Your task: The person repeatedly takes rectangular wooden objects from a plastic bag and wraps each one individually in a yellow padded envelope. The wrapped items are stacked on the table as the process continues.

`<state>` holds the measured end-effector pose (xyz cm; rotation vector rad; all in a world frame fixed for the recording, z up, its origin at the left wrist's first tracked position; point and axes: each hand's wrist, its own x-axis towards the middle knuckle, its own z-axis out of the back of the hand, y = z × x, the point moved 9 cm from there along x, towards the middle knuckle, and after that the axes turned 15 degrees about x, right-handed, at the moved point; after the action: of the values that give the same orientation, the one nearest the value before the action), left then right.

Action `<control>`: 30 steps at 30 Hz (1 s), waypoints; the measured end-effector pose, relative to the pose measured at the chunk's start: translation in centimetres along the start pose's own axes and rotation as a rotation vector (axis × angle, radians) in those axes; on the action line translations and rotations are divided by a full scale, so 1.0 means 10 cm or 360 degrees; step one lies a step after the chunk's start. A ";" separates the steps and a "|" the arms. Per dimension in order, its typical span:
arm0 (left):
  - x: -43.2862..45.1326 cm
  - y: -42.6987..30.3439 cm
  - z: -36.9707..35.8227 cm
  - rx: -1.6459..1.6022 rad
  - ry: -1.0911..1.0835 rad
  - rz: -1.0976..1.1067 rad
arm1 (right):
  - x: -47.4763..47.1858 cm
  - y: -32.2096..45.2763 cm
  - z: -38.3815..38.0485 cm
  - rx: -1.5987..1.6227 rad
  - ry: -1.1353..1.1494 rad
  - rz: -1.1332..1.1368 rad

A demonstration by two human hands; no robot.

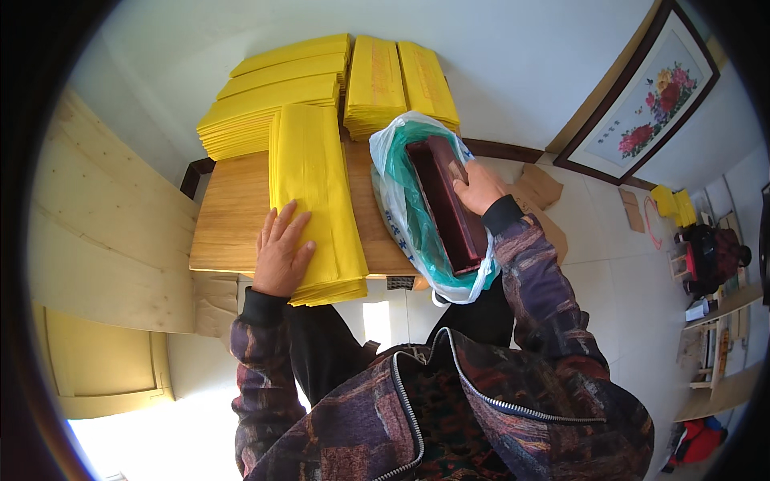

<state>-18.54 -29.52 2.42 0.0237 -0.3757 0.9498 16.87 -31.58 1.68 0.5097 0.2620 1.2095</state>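
Note:
My left hand (281, 255) rests with fingers spread on the near end of a stack of folded yellow paper (310, 180), which overhangs the front edge of the wooden table (231, 210). My right hand (481, 186) grips a long dark red block (460, 201) by a brown part near its far end. The block lies along the right side of a narrow dark red tray (430, 198), though where they meet is hard to make out. A white plastic bag with a green lining (394, 198) surrounds the tray. Most of my right fingers are hidden.
Several folded yellow paper stacks (271, 114) stand along the table's back. Two more yellow stacks (376, 78) bear red printing. Flattened cardboard (541, 186) lies right of the table. A framed flower picture (652, 108) leans by the wall. A plywood board (114, 222) stands left.

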 end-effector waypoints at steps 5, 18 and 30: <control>-0.03 0.00 -0.02 -0.0094 -0.0039 0.0001 | -0.07 0.10 -0.23 -0.0084 0.0050 -0.0035; -0.04 0.00 -0.04 -0.0272 -0.0021 0.0053 | -0.03 0.04 -0.64 -0.0182 0.0045 -0.0047; -0.12 0.03 0.06 -0.0565 -0.0248 -0.0024 | -0.04 -0.03 -0.29 0.0066 -0.0082 0.0034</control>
<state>-19.63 -30.39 2.57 -0.2240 -0.6834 0.8580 15.66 -31.37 -0.96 0.5802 0.2389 1.2118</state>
